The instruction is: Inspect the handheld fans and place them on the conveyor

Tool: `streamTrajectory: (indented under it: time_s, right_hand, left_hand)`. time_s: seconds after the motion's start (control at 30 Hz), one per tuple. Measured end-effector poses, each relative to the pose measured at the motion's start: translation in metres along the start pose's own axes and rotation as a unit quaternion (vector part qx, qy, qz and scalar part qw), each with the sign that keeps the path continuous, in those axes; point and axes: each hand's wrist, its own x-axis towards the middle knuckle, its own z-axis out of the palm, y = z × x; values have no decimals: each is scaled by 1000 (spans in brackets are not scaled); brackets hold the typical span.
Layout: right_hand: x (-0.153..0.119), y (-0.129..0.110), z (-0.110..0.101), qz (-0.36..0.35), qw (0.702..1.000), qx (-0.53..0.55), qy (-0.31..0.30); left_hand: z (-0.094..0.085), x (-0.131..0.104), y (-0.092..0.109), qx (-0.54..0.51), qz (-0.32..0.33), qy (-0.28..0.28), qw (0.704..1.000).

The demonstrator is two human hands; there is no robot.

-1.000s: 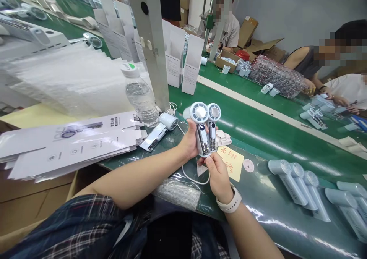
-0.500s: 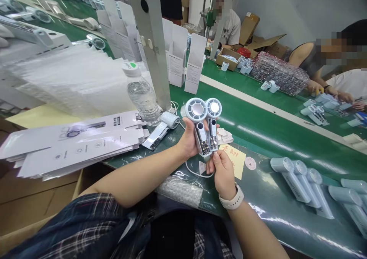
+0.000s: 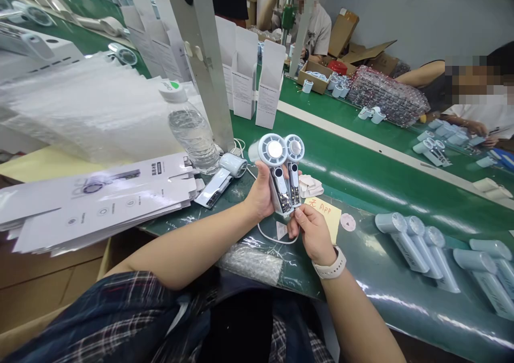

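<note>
My left hand is closed around two light-blue handheld fans, side by side and upright. The left fan and the right fan both face me, with dark shiny panels on their handles. At the bottom of the right fan, my right hand pinches the end of a white charging cable; the plug itself is hidden by the fingers. A third fan lies on the green table just left of my left hand. Beneath the right hand is a yellow note with handwriting.
Flat printed boxes and a water bottle stand left, beside a metal post. Upright white boxes are behind. Several fans lie at right. Bubble wrap lies near my body. People work across the conveyor belt.
The view has shifted slightly, so most things sit a little further left. Both hands keep their hold on the fans and the cable. A co-worker across the belt has moved an arm.
</note>
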Motion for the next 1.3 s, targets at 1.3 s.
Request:
streamTrajectory:
  time_s: [1.3]
  right_hand:
    - [13, -29, -57, -142, 986, -40, 76]
  left_hand:
    - [-20, -22, -36, 50, -300, -225, 926]
